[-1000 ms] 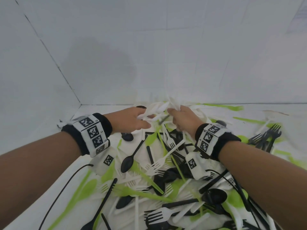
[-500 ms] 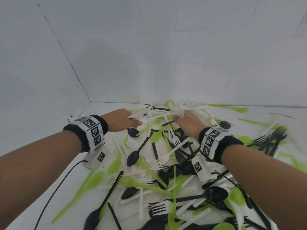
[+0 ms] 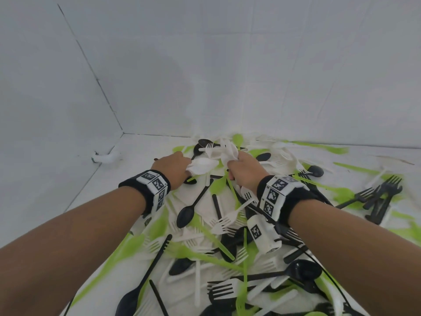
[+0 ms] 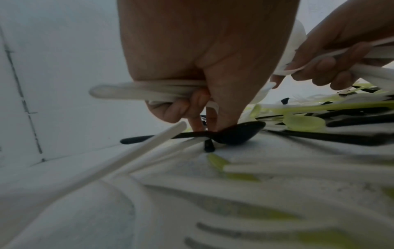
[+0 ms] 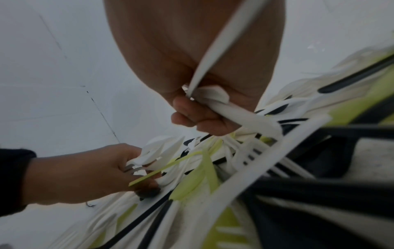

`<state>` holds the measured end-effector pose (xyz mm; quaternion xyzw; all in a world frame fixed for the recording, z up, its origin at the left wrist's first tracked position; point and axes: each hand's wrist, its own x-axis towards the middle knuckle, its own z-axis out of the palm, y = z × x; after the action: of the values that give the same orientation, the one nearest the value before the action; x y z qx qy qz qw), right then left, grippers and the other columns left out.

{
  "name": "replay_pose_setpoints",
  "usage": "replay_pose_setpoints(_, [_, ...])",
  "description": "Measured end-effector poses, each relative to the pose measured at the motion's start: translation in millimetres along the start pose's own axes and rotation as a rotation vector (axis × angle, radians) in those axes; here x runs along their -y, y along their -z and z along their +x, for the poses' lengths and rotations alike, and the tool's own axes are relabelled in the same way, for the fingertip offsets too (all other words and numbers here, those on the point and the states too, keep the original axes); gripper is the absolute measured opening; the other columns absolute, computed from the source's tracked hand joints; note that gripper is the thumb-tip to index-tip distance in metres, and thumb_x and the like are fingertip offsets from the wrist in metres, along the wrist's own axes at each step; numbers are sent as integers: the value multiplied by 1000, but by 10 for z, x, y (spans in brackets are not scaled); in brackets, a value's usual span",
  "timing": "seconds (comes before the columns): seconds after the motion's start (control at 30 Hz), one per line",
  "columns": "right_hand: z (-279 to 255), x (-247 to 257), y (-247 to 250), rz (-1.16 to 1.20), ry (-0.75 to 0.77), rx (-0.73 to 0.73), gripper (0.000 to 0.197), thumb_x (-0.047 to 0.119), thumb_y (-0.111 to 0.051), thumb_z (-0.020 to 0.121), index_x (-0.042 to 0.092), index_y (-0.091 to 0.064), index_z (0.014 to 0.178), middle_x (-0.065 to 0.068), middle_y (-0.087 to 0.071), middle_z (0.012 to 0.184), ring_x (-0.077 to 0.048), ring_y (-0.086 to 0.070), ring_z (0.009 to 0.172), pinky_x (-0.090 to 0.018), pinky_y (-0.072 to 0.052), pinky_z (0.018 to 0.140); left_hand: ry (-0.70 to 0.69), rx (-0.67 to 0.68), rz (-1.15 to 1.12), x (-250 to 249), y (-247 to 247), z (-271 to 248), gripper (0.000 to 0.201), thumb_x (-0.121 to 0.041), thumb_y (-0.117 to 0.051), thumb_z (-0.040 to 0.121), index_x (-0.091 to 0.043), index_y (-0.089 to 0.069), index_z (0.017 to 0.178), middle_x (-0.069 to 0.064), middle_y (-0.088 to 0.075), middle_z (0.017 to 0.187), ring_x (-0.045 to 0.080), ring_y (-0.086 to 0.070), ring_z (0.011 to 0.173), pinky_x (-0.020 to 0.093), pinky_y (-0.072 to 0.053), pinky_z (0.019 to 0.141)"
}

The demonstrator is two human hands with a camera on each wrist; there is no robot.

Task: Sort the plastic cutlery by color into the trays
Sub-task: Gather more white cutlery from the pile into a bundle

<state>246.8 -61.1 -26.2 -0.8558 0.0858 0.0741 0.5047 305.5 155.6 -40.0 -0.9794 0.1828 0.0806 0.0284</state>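
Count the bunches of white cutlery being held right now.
2. The left bunch is in the left hand's grip, over the far side of the cutlery pile. The right bunch is in the right hand, close beside it. Pieces inside either fist may be hidden.

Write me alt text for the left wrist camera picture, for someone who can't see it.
Seen from the wrist, the left hand grips a bundle of white cutlery handles while its fingertips touch a black spoon lying on the white surface. At upper right the right hand holds more white cutlery above a blurred scatter of green, black and white pieces.
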Motion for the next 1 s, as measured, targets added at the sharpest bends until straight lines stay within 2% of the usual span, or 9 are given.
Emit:
replay_pose_setpoints(0.27, [-30, -78, 146, 103, -2, -159, 21, 26, -44, 95, 12, -58, 102, -5, -63, 87, -21, -57, 71, -37, -48, 65, -4, -53, -276, -54, 151, -143, 31, -33, -62, 96, -23, -40, 78, 0, -54, 82, 27, -57, 81, 35, -41, 68])
replay_pose_setpoints(0.33, [-60, -73, 184, 159, -10, -219, 25, 30, -45, 94, 15, -60, 106, -4, -64, 90, -24, -59, 79, -40, -50, 74, -18, -111, -395, -97, 266, -249, 32, -37, -65, 95, -23, -44, 74, -3, -61, 77, 23, -58, 75, 34, -41, 65])
replay_pose_setpoints(0.43, [-113, -24, 227, 324, -26, -254, 26, 32, -49, 96, 14, -62, 110, -2, -57, 84, -20, -54, 73, -37, -47, 66, -12, -126, -621, -198, 467, -393, 28, -40, -66, 94, -20, -65, 74, -10, -74, 77, 20, -65, 77, 27, -48, 67])
replay_pose_setpoints(0.5, [-176, 28, 227, 476, -40, -217, 47, 45, -56, 92, 12, -60, 125, 4, -52, 90, -14, -50, 68, -28, -44, 58, -7, -99, -770, -306, 576, -481, 29, -42, -66, 94, -22, -75, 75, -7, -77, 84, 27, -66, 79, 35, -51, 77])
replay_pose_setpoints(0.57, [-268, 87, 206, 564, -44, -184, 73, 60, -61, 85, 9, -54, 136, 4, -53, 97, -11, -48, 64, -24, -42, 53, -7, -82, -960, -470, 649, -578, 25, -40, -68, 93, -22, -77, 79, 0, -78, 87, 26, -56, 66, 36, -48, 69])
replay_pose_setpoints(0.67, [-460, 147, 155, 601, 1, -127, 48, 54, -59, 94, 10, -63, 113, -2, -57, 89, -12, -45, 54, -27, -39, 52, 34, -59, -1150, -766, 702, -706, 22, -31, -68, 95, -11, -74, 90, 0, -79, 88, 7, -45, 49, 25, -40, 55])
replay_pose_setpoints(0.8, [-677, 89, 167, 608, 34, -142, 34, 45, -64, 96, 11, -67, 98, -1, -62, 76, -7, -49, 45, -23, -39, 46, 3, -20, -1261, -1069, 625, -851, 25, -27, -70, 94, -15, -75, 73, 9, -73, 75, 10, -36, 48, 23, -28, 48])
replay_pose_setpoints(0.87, [-760, -7, 233, 668, 1, -155, 35, 40, -66, 96, 5, -67, 99, -8, -58, 75, -12, -45, 45, -24, -36, 42, 17, 15, -1313, -1175, 559, -894, 22, -28, -71, 94, -5, -75, 91, 19, -75, 89, 11, -34, 49, 23, -27, 48])
replay_pose_setpoints(1.0, [-923, -260, 426, 713, -47, -161, 29, 39, -72, 91, 11, -66, 91, -10, -57, 74, -16, -41, 47, -26, -35, 43, 51, 115, -1409, -1423, 457, -1002, 27, -26, -69, 97, -4, -70, 112, 12, -78, 97, 14, -30, 56, 26, -26, 53])
